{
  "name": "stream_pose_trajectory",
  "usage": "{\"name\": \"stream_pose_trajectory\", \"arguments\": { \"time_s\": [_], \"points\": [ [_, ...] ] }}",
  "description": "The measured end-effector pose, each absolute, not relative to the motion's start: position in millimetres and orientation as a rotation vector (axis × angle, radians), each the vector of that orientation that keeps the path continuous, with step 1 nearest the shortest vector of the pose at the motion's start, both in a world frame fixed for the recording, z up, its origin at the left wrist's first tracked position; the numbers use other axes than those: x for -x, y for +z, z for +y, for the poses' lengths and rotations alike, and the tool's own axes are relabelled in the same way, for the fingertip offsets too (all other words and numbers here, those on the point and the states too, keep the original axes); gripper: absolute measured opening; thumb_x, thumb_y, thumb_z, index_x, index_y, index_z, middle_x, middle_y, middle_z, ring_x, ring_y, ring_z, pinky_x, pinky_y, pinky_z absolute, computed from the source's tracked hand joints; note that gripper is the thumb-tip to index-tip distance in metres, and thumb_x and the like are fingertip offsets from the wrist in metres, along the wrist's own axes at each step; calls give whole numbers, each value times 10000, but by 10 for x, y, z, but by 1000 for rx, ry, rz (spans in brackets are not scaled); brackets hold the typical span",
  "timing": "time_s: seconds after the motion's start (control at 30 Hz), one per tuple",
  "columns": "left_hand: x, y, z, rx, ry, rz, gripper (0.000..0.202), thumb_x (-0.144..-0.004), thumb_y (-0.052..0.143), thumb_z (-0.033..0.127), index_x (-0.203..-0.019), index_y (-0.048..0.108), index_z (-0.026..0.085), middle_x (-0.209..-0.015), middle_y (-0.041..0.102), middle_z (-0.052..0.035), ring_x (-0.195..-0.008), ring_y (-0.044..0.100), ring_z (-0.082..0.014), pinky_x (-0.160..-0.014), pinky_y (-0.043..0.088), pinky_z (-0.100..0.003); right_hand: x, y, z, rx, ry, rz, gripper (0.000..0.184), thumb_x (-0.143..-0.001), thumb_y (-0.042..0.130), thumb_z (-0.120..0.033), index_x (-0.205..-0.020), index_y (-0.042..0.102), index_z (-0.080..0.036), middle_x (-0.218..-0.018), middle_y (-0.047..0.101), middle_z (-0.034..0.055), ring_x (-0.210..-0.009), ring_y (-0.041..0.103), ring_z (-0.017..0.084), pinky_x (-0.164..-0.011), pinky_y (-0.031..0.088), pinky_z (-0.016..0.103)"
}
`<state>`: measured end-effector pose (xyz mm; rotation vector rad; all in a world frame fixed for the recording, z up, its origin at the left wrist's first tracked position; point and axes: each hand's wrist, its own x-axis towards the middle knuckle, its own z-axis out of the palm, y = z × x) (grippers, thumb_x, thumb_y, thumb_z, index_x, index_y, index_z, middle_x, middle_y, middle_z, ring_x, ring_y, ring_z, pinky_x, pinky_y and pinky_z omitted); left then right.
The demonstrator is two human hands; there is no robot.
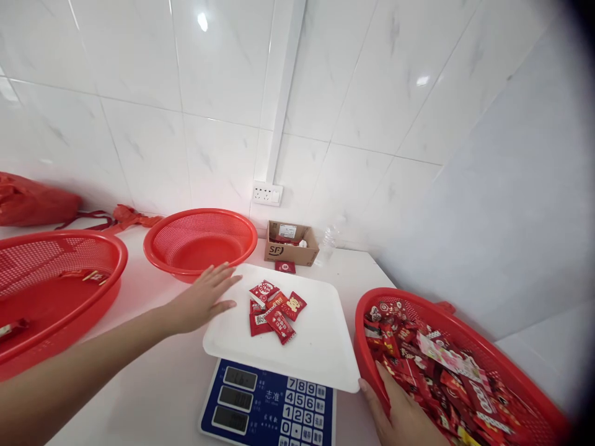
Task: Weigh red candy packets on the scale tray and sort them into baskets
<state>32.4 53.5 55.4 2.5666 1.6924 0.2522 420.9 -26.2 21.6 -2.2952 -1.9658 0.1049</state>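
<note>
A blue digital scale (269,406) carries a white tray (320,347) with several red candy packets (274,308) piled at its middle. My left hand (202,300) reaches over the tray's left edge, fingers stretched out and empty, a little left of the packets. My right hand (400,415) rests on the near rim of a red basket (506,371) full of red wrapped candies (437,365), its fingers reaching flat into the candies. No candy can be seen in its grasp.
An empty red mesh basket (199,241) stands behind the tray. A larger red basket (51,291) with a few packets sits at left. A small cardboard box (290,243), a clear bottle (329,240) and a loose red packet (285,267) are by the tiled wall. Red bags (32,201) lie far left.
</note>
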Motion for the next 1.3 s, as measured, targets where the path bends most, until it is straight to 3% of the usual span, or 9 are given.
{"name": "stream_pose_trajectory", "arguments": {
  "time_s": [0.3,0.43,0.57,0.83,0.97,1.07,1.17,1.3],
  "points": [
    [-1096,557,656,-2569,48,1267,850,-787,405,700,-1461,167,240,-1530,90,-162,-1394,40,-356,-1087,165,-546,-4188,218,-264,2327,94,-1967,558,-894,275,-482,-1288,504,-159,-1186,623,135,-1052,610,266,-861,493,372],
    [-1143,480,756,-2672,196,1281,793,-767,474,677,-1403,337,225,-1468,293,-180,-1335,242,-385,-1025,297,-515,-4191,214,-256,2348,95,-1962,566,-891,277,-501,-1281,511,-164,-1193,619,133,-1046,615,262,-834,507,359],
    [-1112,480,785,-2749,303,1286,609,-781,551,582,-1270,495,222,-1268,516,-138,-1150,439,-329,-937,383,-454,-4204,215,-247,2344,100,-1975,562,-889,290,-497,-1281,513,-162,-1205,612,131,-1060,607,265,-850,501,368],
    [-1102,525,774,-2661,362,1285,280,-855,556,284,-1118,570,190,-1062,630,-86,-1036,498,-259,-873,425,-370,-4209,201,-243,2312,93,-1966,574,-888,282,-496,-1277,523,-148,-1198,615,138,-1039,618,276,-816,520,371],
    [-1078,555,776,-2505,497,1367,292,-891,463,234,-1172,530,194,-1157,610,-91,-1101,511,-246,-909,430,-378,-4211,187,-251,2306,72,-1929,574,-882,284,-509,-1262,535,-158,-1169,634,131,-1023,626,264,-791,528,355],
    [-1036,604,785,-2351,612,1432,310,-918,376,242,-1201,498,210,-1208,597,-68,-1098,548,-199,-900,456,-323,-4201,190,-256,2307,73,-1936,575,-883,281,-504,-1267,528,-155,-1168,634,135,-1021,627,259,-806,522,350],
    [-983,668,798,-2221,705,1476,316,-908,372,261,-1201,488,236,-1159,629,-33,-1027,599,-170,-827,493,-271,-4176,203,-266,2315,73,-1942,570,-886,279,-497,-1268,526,-153,-1170,632,141,-1015,629,264,-809,519,360],
    [-878,752,820,-2103,792,1541,348,-872,402,260,-1212,475,253,-1043,663,-20,-821,659,-168,-709,520,-279,-4146,217,-278,2320,44,-1906,558,-900,256,-476,-1273,519,-154,-1180,626,139,-1030,621,264,-824,510,369]
  ]
}}
